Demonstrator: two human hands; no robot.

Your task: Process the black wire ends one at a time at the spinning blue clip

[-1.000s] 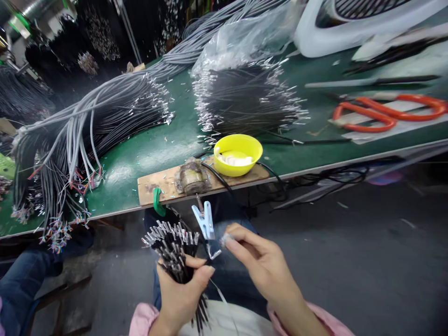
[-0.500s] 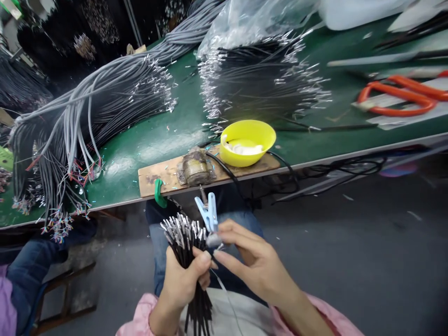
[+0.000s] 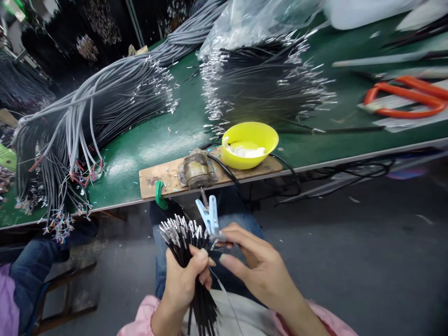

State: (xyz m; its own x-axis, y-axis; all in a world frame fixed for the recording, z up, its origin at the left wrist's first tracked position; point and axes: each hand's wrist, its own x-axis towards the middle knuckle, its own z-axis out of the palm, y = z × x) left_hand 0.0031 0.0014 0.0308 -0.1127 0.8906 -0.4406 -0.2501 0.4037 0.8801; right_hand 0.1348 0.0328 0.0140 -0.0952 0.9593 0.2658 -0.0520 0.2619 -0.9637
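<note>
On board point(image 3: 149, 183): bowl point(image 3: 245, 162) (white bits point(image 3: 249, 152), seemingly) | left grip point(image 3: 185, 276): holding cables point(image 3: 181, 242) | right grip point(image 3: 264, 266): parted

Around my bare left hand point(image 3: 187, 280) and bare right hand point(image 3: 261, 266), two in all, I count one silver-tipped black cable bundle point(image 3: 179, 246) at nine o'clock, one green curved clamp point(image 3: 160, 195) at ten, one light-blue clothes-peg point(image 3: 211, 217) at eleven, one round yellow bowl point(image 3: 249, 163) at twelve, one pair of orange-handled scissors point(image 3: 388, 112) at two.

wire bundle point(image 3: 182, 240) cropped below, orange handles point(image 3: 409, 114) cropped right
</note>
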